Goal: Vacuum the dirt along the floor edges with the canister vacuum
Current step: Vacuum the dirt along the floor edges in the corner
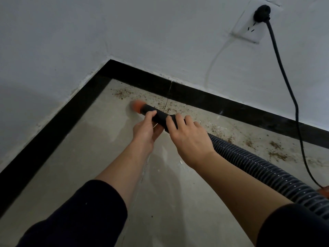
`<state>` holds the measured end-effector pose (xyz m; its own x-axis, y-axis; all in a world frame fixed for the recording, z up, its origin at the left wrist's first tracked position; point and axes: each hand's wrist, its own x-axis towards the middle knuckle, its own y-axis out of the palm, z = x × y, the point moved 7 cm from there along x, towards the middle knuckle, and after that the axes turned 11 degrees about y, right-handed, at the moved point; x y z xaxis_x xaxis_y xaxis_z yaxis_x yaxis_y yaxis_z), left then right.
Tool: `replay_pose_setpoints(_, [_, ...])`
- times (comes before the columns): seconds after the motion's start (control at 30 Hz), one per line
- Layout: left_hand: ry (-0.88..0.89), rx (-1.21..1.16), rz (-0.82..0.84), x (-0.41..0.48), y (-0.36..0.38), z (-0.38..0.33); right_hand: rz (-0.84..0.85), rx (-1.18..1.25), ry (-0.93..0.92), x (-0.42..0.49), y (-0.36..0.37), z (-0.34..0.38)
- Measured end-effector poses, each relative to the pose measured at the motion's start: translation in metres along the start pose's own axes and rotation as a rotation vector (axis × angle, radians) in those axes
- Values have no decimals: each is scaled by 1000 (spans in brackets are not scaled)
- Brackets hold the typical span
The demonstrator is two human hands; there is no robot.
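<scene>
Dirt point(122, 94) lies thick along the far skirting point(195, 96), so most work is left. Your left hand point(145, 130) and right hand point(188, 138) both grip the black nozzle point(160, 117), its orange tip point(136, 106) near the corner.

- The orange tip point(136, 106), near the far corner of the floor point(89, 157), is smeared by blur; its shape cannot be told.
- The left hand point(146, 130) and right hand point(189, 139) cover much of the black tube point(161, 118).
- The ribbed hose point(258, 168) is cut off at the picture's right edge.
- The power cord point(286, 82) runs out of sight at an orange object point(325, 190), a mere sliver at the right edge.
- The plug point(262, 12) hides the upper holes of the wall socket point(249, 31).
</scene>
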<state>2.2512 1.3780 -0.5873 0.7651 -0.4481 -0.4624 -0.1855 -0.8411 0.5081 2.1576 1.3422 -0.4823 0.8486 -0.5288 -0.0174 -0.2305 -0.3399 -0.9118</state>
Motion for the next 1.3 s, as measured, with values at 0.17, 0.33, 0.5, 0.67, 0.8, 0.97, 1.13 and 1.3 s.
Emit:
replay_pose_setpoints(0.17, [-3, 5, -10, -3, 2, 0, -32, 25, -5, -2, -2, -2])
replay_pose_setpoints(0.33, [-6, 5, -11, -5, 2, 0, -50, 25, 16, -2, -1, -4])
replay_pose_setpoints(0.5, [-6, -23, 1, -4, 3, -1, -61, 67, 38, 0, 3, -10])
replay_pose_setpoints(0.67, [-16, -18, 6, -5, 8, -1, -33, 82, 37, -2, 8, -19])
replay_pose_setpoints(0.8, [-31, -29, 10, -6, 16, 3, -31, 94, 42, -2, 8, -25])
replay_pose_setpoints(0.97, [-50, -42, 21, -9, 23, 8, -37, 108, 48, -3, 6, -34])
replay_pose_setpoints(1.13, [-50, -45, 30, -13, 30, 12, -24, 110, 63, -8, 7, -40])
replay_pose_setpoints(1.3, [-59, -49, 48, -15, 34, 18, -23, 117, 69, -13, 8, -46])
